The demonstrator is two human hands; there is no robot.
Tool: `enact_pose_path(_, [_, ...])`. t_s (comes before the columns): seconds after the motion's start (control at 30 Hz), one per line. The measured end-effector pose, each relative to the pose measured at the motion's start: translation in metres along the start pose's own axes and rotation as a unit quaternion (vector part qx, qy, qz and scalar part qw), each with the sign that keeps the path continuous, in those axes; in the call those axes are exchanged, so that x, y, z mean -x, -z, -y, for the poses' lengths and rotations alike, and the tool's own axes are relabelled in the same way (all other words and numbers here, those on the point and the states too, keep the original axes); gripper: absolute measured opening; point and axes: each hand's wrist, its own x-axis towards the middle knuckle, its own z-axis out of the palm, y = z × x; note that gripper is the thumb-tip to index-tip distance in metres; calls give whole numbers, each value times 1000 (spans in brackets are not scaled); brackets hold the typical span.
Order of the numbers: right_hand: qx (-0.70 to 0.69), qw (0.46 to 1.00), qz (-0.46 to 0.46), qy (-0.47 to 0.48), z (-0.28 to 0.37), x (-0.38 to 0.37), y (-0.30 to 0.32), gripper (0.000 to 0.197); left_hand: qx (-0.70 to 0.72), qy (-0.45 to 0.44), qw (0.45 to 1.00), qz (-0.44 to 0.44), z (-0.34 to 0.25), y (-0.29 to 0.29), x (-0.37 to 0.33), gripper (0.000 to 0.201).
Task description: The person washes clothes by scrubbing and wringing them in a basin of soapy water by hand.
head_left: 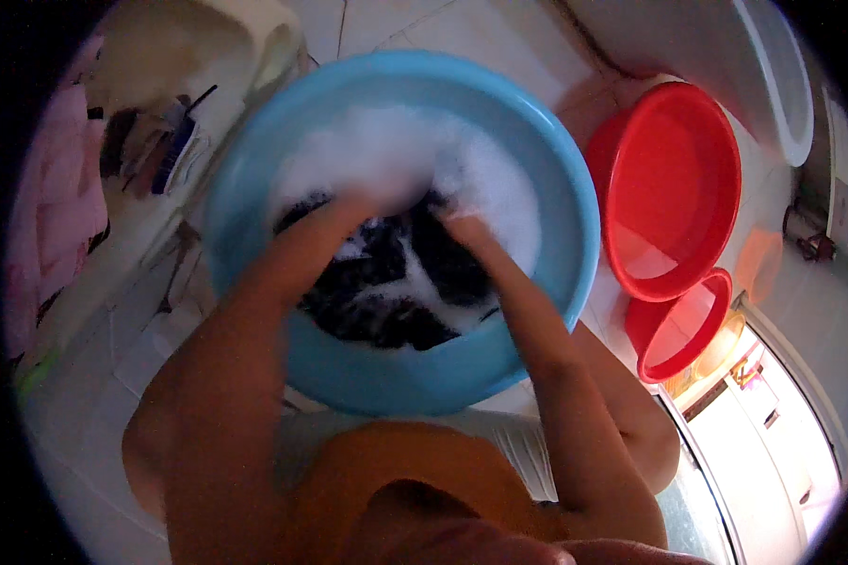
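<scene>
A large round light-blue basin (405, 381) stands in front of me between my knees. White suds (499, 184) cover the water in its far half. Wet black cloth (457, 268) lies bunched in the middle, streaked with foam. Both of my arms reach down into the basin. My left hand (375, 195) is at the far side of the cloth, its fingers smeared by motion and lost in the suds. Just right of it, my right hand (462, 226) touches the black cloth; foam and cloth hide its fingers.
Two red basins (674, 188) lean at the right, beside a large pale tub (678, 42). On the left, a pale ledge (226, 56) bears brushes (174, 155) and pink cloth (61, 207). Light tiles (481, 38) cover the floor. A bright doorway (773, 443) opens at the lower right.
</scene>
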Motion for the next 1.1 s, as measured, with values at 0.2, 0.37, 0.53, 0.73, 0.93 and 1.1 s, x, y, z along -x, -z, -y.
enact_pose_path(0.2, [-668, 734, -41, -118, 50, -12, 15, 32, 318, 193, 892, -257, -97, 23, 22, 50])
enact_pose_path(0.37, [-805, 589, -75, 5, -27, -21, -13, 29, 144, 78, 962, -218, -169, 23, 23, 34])
enact_pose_path(0.53, [-531, 839, -8, -120, 36, 56, 20, 33, 84, 184, 973, -107, -6, 29, 63, 60])
enact_pose_path(0.73, [7, 993, -79, 86, -44, 98, -37, 41, -2, 255, 963, 82, -3, -45, 132, 61])
enact_pose_path(0.93, [104, 974, -40, 197, 2, 132, -41, 30, -134, 63, 971, -187, -44, -78, 166, 49])
enact_pose_path(1.1, [60, 950, -48, 301, 35, 161, -22, 25, 89, -158, 981, -67, -86, -62, 142, 44])
